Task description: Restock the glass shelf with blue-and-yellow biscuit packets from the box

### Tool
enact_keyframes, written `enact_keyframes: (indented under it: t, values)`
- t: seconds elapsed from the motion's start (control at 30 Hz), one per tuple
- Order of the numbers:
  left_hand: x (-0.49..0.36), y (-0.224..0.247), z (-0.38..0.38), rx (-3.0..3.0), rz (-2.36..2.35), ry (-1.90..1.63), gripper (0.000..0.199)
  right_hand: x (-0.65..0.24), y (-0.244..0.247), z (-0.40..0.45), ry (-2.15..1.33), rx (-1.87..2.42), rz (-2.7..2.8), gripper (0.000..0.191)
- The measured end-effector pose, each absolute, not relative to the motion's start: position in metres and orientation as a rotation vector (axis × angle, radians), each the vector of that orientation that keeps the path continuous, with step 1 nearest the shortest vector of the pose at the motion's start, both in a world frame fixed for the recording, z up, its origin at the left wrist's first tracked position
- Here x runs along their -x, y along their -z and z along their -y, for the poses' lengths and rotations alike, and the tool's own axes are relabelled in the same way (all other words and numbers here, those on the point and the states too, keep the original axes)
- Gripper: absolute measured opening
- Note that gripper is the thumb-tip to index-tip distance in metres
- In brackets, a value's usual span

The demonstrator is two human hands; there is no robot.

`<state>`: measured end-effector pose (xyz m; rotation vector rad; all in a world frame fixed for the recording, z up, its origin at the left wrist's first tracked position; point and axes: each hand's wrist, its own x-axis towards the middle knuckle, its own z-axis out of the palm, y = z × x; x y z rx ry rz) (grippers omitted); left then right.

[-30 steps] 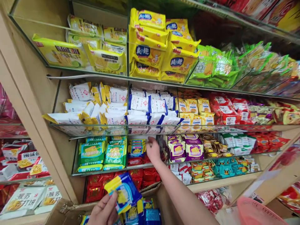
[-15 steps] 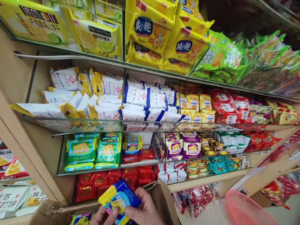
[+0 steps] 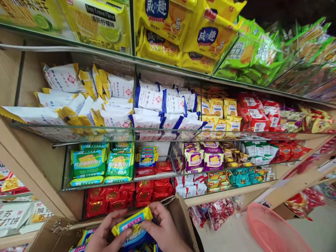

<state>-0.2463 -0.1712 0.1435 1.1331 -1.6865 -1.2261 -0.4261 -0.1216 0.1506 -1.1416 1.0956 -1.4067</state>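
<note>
Lowest in the head view, the left hand (image 3: 105,232) and the right hand (image 3: 164,229) close together on one blue-and-yellow biscuit packet (image 3: 132,225), a flat, glossy plastic wrapper with a crimped yellow end; the left fingers pinch its near edge and the right fingers curl over its far end. The packet is held just above an open cardboard box (image 3: 181,217) with a rough, torn brown flap, and more of the same shiny blue packets (image 3: 85,238) lie inside it under the hands. To the right, low down, sits the curved rim of a pink plastic basket (image 3: 273,231).

Just behind the box, a glass shelf (image 3: 157,176) with thin upright glass dividers carries crinkly red packets (image 3: 147,190) below, and above them green soda biscuit packs (image 3: 90,162), a small stack of blue-and-yellow packets (image 3: 147,157) like the held one, and boxy purple packs (image 3: 203,159). The next shelf up holds soft pillow-shaped white wrappers with yellow ends (image 3: 78,105), white ones with blue ends (image 3: 162,108) and small yellow cookie packs (image 3: 220,115). Farthest and highest lie large flat yellow biscuit bags (image 3: 178,24) and green bags (image 3: 249,52). A pale wooden frame (image 3: 23,164) slants down the left side
</note>
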Motion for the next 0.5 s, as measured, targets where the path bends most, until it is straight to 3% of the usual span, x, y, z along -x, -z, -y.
enact_keyframes:
  t: [0.27, 0.5]
  values:
    - [0.2434, -0.1553, 0.171, -1.159, 1.249, 1.714, 0.043, 0.4239, -0.155, 0.1258, 1.494, 0.783, -0.912, 0.035]
    - [0.2414, -0.1474, 0.1767, -1.188, 1.163, 1.769, 0.041, 0.4235, -0.1454, 0.1267, 1.428, 0.897, -0.887, 0.04]
